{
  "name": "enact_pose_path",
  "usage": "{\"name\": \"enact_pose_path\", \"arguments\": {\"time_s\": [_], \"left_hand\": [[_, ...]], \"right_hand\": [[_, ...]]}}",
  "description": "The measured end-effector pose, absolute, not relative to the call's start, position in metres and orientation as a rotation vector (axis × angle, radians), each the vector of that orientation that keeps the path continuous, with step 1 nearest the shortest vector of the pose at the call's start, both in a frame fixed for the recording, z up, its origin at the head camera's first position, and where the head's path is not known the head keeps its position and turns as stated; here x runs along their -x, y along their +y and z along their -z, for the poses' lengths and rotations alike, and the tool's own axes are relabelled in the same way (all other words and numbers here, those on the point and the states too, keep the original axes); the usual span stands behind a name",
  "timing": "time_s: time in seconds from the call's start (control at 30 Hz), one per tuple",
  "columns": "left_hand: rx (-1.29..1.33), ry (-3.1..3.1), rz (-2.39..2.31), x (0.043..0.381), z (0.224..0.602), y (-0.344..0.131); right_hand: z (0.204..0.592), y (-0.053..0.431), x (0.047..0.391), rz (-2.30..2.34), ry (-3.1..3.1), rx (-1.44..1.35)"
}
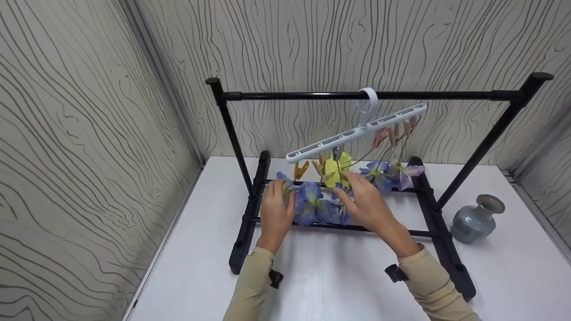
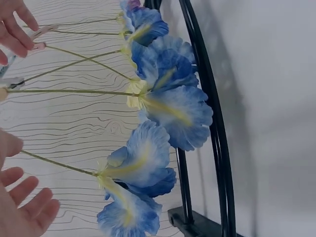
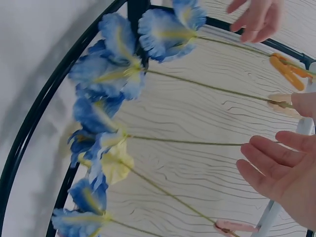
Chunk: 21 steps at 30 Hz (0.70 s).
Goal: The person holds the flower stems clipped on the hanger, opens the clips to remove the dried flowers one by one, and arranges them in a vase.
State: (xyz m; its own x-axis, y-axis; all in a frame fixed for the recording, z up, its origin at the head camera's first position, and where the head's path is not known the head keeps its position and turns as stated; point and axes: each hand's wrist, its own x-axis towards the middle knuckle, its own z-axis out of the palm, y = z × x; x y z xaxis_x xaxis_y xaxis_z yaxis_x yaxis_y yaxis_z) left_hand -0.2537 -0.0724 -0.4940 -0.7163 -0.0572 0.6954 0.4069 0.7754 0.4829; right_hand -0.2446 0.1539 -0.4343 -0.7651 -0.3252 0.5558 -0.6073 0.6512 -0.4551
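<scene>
Artificial irises hang heads-down by their stems from clothespins on a white hanger (image 1: 328, 145). My left hand (image 1: 275, 211) is beside the leftmost blue iris (image 2: 143, 153), its fingers relaxed and apart from the stem in the left wrist view. An orange clothespin (image 3: 286, 74) is at that stem's upper end. My right hand (image 1: 368, 203) is near the middle stems, below a yellow flower (image 1: 333, 171). In the right wrist view its loosely extended fingers (image 3: 266, 158) overlap one stem; whether they touch it I cannot tell. Another large blue iris (image 1: 310, 203) hangs between the hands.
The hanger hooks over the top bar (image 1: 290, 96) of a black rack, tilted with its left end lower. Pink clothespins (image 1: 379, 137) grip stems on its right half. A grey-blue vase (image 1: 475, 220) stands on the white table (image 1: 196, 254), right of the rack. Patterned walls enclose the table.
</scene>
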Motion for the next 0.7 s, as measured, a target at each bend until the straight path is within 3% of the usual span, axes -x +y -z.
{"name": "enact_pose_path", "arguments": {"time_s": [0.7], "left_hand": [[0.218, -2.246, 1.046, 0.258, 0.501, -0.063]], "right_hand": [[0.412, 0.119, 0.259, -1.701, -2.397, -0.612]]}}
